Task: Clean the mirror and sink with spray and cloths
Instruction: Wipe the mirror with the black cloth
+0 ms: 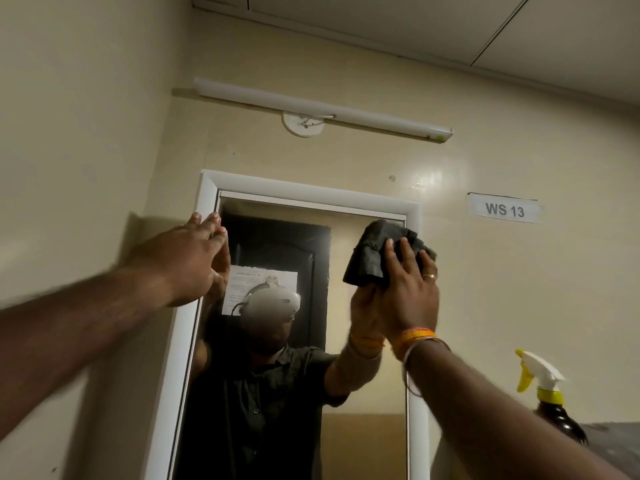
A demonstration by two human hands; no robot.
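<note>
A tall mirror (363, 438) in a white frame (311, 192) hangs on the cream wall. My right hand (408, 289) presses a crumpled dark grey cloth (374, 251) flat against the glass near the mirror's upper right corner, fingers spread over the cloth. My left hand (187, 258) rests with straight fingers on the upper left of the frame. A spray bottle (550, 400) with a white and yellow trigger head and dark body stands at the right, partly behind my right forearm. The sink is out of view.
A tube light (322, 109) is mounted on the wall above the mirror. A paper label reading WS 13 (504, 209) is stuck to the wall right of the mirror. A dark ledge (616, 441) shows at the lower right.
</note>
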